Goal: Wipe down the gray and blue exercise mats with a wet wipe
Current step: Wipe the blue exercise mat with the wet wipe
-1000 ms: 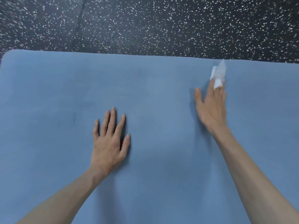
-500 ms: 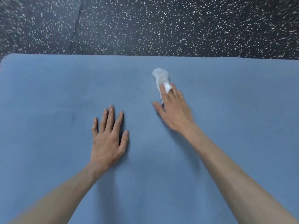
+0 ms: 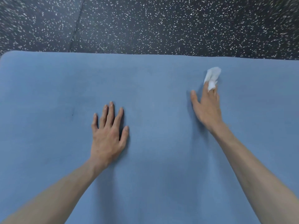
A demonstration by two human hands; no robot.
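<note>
1. A blue exercise mat [image 3: 161, 159] fills most of the view, lying flat on a dark floor [image 3: 161, 25] speckled with white; the mat's far edge runs left to right across the upper part of the scene, and its far left corner is rounded.
2. The left hand [image 3: 108, 136] lies palm down on the mat, left of centre. Its fingers are straight and slightly spread, pointing toward the far edge, and its grip is released: it holds nothing and only rests on the surface.
3. The right hand [image 3: 207, 109] reaches farther out, on the right side of the mat, and is somewhat blurred. Its thumb sticks out to the left, apart from the other fingers.
4. A white wet wipe [image 3: 212, 77] is bunched at the tips of the right hand's straight fingers, touching the mat near the far edge; part of it lies over one fingertip and the rest sticks out beyond the hand. The fingers press it down rather than clench round it.
5. Both forearms are bare and enter from the near corners.
6. A small dark speck [image 3: 72, 114] marks the mat left of the left hand.
</note>
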